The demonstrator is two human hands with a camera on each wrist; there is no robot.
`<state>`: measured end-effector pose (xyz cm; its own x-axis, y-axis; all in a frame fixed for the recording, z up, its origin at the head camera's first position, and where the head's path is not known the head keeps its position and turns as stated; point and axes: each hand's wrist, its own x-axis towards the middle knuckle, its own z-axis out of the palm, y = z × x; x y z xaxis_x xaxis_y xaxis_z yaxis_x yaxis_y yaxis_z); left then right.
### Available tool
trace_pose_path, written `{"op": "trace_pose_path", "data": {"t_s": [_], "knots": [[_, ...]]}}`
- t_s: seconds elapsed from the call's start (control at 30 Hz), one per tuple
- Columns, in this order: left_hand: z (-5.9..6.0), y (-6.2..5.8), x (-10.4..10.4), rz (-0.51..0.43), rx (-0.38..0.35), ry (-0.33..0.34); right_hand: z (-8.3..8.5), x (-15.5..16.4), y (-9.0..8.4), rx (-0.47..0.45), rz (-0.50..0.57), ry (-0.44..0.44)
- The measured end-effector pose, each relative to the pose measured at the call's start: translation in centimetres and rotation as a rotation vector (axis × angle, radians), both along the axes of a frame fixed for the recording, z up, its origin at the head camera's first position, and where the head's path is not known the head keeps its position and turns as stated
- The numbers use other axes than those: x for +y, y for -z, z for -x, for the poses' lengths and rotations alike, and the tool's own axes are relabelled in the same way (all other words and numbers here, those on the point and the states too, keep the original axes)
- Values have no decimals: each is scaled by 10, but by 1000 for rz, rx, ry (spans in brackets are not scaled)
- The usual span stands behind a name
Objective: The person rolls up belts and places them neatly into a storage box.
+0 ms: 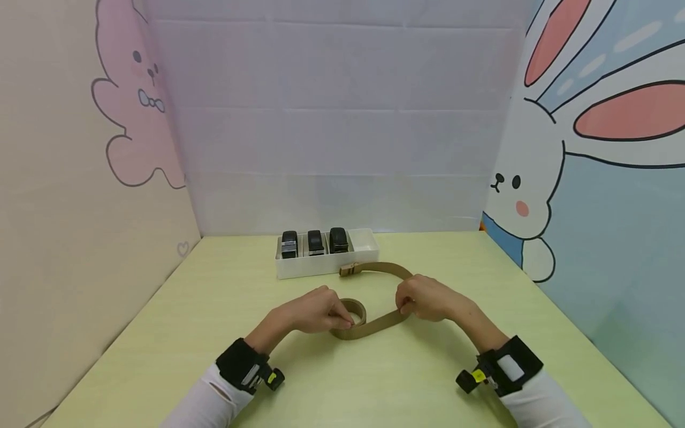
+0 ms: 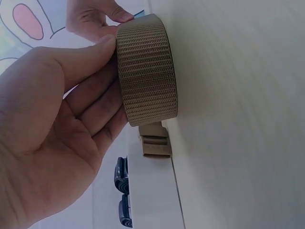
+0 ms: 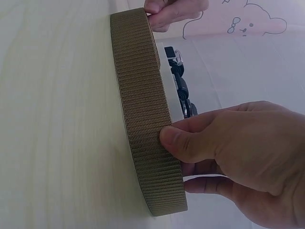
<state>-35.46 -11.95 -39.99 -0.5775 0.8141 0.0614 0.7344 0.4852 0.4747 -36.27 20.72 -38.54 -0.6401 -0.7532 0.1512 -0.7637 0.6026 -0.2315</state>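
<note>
A tan woven belt [image 1: 377,324] stands on its edge on the table, one end wound into a loose coil [image 1: 357,307]. My left hand [image 1: 320,310] pinches the coil, thumb on its near side; in the left wrist view the coil's ribbed outer face [image 2: 147,71] shows at the fingertips. Farther along the strap, my right hand [image 1: 425,297] pinches the webbing [image 3: 143,90] between thumb and fingers. Beyond that hand the strap curves back to its tan buckle [image 1: 350,270], which lies by the white box.
A white divided box [image 1: 321,264] stands at the back of the table [image 1: 214,333], holding rolled black belts [image 1: 338,240] in three compartments; its right compartment shows bare. Walls with cartoon figures rise at both sides, and a pale sheet hangs behind.
</note>
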Motion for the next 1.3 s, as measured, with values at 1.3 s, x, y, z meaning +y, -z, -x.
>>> {"op": "trace_pose_path", "data": {"t_s": [1.3], "knots": [[-2,5,5,-5,39,89,2,-30,28,-4,351,111]]}}
